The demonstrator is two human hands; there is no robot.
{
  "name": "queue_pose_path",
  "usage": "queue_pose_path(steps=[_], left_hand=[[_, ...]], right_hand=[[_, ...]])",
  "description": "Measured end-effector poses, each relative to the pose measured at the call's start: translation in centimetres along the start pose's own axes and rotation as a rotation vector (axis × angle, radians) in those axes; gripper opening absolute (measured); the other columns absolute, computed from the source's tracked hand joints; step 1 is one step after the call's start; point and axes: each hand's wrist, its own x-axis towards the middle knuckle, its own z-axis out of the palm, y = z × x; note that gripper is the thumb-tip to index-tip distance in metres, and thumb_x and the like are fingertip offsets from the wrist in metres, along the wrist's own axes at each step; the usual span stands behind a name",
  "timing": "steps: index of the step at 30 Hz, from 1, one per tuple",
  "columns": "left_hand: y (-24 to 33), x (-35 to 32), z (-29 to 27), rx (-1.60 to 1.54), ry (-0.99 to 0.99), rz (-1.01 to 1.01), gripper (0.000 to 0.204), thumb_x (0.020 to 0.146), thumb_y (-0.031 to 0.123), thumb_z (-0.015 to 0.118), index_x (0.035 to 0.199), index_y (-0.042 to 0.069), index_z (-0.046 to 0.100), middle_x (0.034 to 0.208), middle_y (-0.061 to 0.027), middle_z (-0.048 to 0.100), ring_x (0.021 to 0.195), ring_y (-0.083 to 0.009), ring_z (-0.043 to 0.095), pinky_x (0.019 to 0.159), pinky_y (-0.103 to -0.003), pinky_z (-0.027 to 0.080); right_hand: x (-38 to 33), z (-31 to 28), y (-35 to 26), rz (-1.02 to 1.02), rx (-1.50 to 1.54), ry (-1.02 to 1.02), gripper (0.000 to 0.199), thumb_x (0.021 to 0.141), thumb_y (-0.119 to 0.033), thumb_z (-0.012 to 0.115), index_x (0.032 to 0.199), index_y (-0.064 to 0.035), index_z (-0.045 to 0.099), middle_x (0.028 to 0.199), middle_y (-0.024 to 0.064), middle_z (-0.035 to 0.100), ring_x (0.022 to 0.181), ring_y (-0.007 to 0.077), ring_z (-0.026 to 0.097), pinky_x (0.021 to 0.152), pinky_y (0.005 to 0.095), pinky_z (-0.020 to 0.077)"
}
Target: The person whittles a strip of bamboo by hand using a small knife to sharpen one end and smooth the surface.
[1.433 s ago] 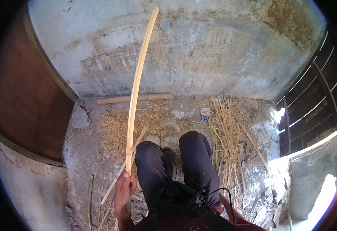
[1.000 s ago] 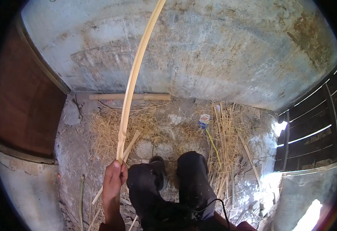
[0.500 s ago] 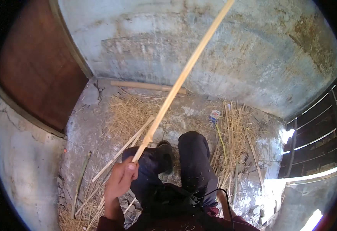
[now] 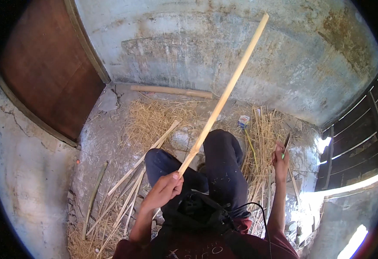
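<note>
My left hand (image 4: 165,191) is closed round the lower end of a long, pale bamboo strip (image 4: 227,93). The strip slants up and away to the right above my knees, with a knot a little beyond my fingers. Out to the right, my right hand (image 4: 280,164) is raised with its fingers wrapped round a knife, whose dark, narrow blade (image 4: 287,140) points upward. The knife's handle is mostly hidden in the fingers, with a bit of green showing. Nothing touches the strip's far end.
Several split bamboo strips (image 4: 143,163) lie left of my legs, beside a green stick (image 4: 94,200). Shavings (image 4: 154,123) are heaped ahead, with more on the right (image 4: 260,151) near a small box (image 4: 243,121). A bamboo pole (image 4: 171,90) lies along the wall.
My right hand has come up from beside my right hip, bringing the knife into view. My left hand has shifted right with the bamboo strip, whose far end now shows.
</note>
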Motion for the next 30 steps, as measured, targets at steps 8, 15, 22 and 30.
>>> queue_pose_path(steps=[8, 15, 22, 30], left_hand=[[-0.8, 0.1, 1.5, 0.044, -0.131, 0.041, 0.053, 0.119, 0.047, 0.027, 0.091, 0.008, 0.047, 0.067, 0.0019, 0.040, 0.059, -0.0086, 0.036, 0.054, -0.028, 0.033], [-2.3, 0.7, 3.0, 0.070, -0.195, 0.131, 0.048, 0.119, 0.042, 0.033, 0.093, 0.005, 0.048, 0.065, -0.0003, 0.041, 0.059, -0.0117, 0.039, 0.055, -0.031, 0.036], [-2.2, 0.2, 3.2, 0.103, -0.349, 0.032, 0.050, 0.118, 0.046, 0.034, 0.102, 0.004, 0.054, 0.081, -0.0059, 0.055, 0.066, -0.0154, 0.057, 0.059, -0.030, 0.045], [2.6, 3.2, 2.1, 0.433, -0.318, 0.407, 0.043, 0.112, 0.038, 0.056, 0.129, -0.003, 0.055, 0.102, -0.0127, 0.065, 0.100, -0.0262, 0.068, 0.071, -0.037, 0.058]], right_hand=[[-4.2, 7.4, -11.7, -0.038, -0.003, -0.348, 0.045, 0.111, -0.029, 0.057, 0.148, -0.0025, 0.059, 0.069, -0.0079, 0.043, 0.059, 0.0025, 0.038, 0.053, 0.0218, 0.0270], [-4.2, 10.2, -14.3, -0.071, 0.158, -0.552, 0.045, 0.112, -0.030, 0.060, 0.145, 0.0001, 0.062, 0.073, -0.0046, 0.053, 0.064, 0.0047, 0.046, 0.057, 0.0231, 0.0347], [-5.4, 11.5, -14.7, -0.007, 0.255, -0.573, 0.041, 0.110, -0.042, 0.062, 0.109, -0.0012, 0.067, 0.070, -0.0034, 0.051, 0.060, 0.0043, 0.044, 0.053, 0.0228, 0.0280], [-6.1, 13.0, -14.8, -0.016, 0.274, -0.621, 0.043, 0.109, -0.046, 0.063, 0.107, -0.0034, 0.066, 0.071, -0.0032, 0.052, 0.061, 0.0038, 0.045, 0.052, 0.0226, 0.0290]])
